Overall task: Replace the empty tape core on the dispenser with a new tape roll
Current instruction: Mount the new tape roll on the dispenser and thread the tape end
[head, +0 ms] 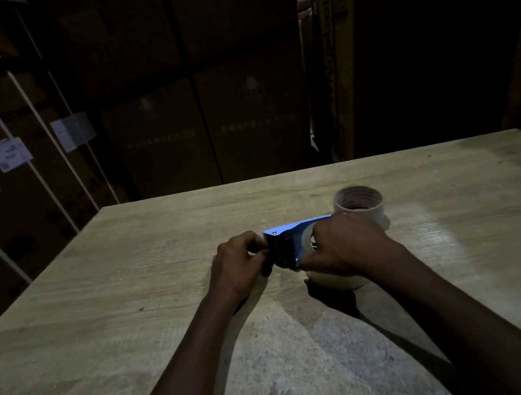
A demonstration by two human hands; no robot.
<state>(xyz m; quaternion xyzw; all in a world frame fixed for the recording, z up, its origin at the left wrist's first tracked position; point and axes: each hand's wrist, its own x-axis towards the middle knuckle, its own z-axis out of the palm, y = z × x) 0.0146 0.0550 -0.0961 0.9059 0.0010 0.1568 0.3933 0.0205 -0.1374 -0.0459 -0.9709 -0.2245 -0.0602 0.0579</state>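
Two bare forearms reach forward over a pale wooden desk [105, 311] in a dim storeroom. At mid-desk the left hand [239, 263] is curled closed around the dark handle end of a blue dispenser [283, 244], while the right hand [344, 245] is cupped over a tape roll [336, 279] that rests on the desk just under and against the dispenser, fingers bent and gripping it. Just beyond the right hand an empty core [359, 204] stands upright on the desk, and past the far edge rise stacked cardboard boxes [158, 138], some with white labels.
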